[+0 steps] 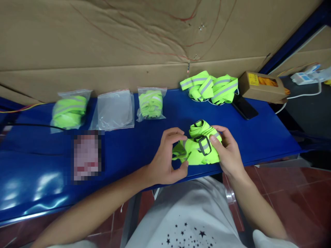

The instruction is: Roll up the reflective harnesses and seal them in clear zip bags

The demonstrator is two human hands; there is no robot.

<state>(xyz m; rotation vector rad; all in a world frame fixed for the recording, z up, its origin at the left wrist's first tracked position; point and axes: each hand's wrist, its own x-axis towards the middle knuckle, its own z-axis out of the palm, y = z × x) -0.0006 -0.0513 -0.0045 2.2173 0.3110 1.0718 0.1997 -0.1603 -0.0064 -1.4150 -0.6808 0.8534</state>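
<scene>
A folded bundle of neon yellow-green reflective elastic straps (191, 153), with grey stripes and a black plastic buckle (204, 145), is in front of me at the table's near edge. My right hand (227, 148) grips its right side, thumb on top and fingers behind. Around the left end curves my left hand (168, 156), fingertips at the upper edge and thumb at the lower corner. A loose fold of strap pokes toward that palm. The bundle's underside is hidden.
On the blue table (124, 148) lie two bagged strap bundles, one left (69, 112) and one nearer the middle (151, 103), with clear plastic bags (115, 110) between. Unbagged straps (209, 86), a black phone (245, 106) and a cardboard box (262, 88) are at the back right.
</scene>
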